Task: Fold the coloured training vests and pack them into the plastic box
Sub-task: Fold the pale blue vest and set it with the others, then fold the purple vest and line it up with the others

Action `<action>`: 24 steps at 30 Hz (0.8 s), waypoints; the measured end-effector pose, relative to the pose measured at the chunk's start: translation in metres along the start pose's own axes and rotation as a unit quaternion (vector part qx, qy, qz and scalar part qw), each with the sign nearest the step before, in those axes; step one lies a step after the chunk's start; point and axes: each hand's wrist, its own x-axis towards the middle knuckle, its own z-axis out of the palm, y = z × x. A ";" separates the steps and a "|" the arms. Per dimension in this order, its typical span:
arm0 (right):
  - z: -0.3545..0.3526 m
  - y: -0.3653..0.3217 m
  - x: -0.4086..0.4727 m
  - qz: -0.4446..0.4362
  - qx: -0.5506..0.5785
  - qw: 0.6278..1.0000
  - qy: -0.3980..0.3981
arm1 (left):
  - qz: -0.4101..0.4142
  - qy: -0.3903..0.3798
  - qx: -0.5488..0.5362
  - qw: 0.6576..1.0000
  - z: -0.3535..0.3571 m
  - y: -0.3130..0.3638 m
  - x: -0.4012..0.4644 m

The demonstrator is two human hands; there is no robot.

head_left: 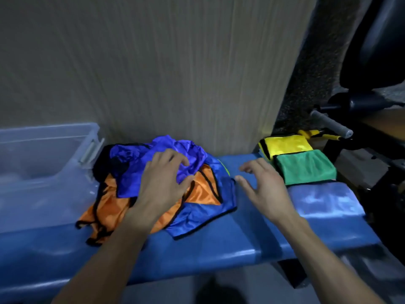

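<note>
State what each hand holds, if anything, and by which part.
Left hand grips the crumpled shiny purple-blue vest by a bunched fold atop the pile. Right hand holds nothing.

Blue padded bench (241,244) spans frame from 9 to 3 o'clock, glossy vinyl catching pale highlights. Behind it, 12 o'clock, beige wall panel (153,62) with fine vertical grain. At 1 o'clock, dark speckled surface (306,73) beside panel. At 2 to 3 o'clock, black gym machine (372,51) with grey foam-covered bar (331,123) and yellow part (311,133) near it. Dim light overall.
</note>
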 end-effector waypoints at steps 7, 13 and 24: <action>0.045 -0.075 0.014 -0.034 0.093 0.992 -0.084 | -0.128 -0.102 0.033 0.986 -0.028 -0.063 -0.034; 0.056 -0.115 0.022 -0.051 0.233 0.964 -0.115 | -0.057 -0.033 -0.326 0.943 -0.044 -0.020 -0.040; -0.001 -0.095 0.029 0.232 0.574 0.782 0.070 | 0.004 -0.113 -0.097 0.989 -0.043 -0.030 -0.050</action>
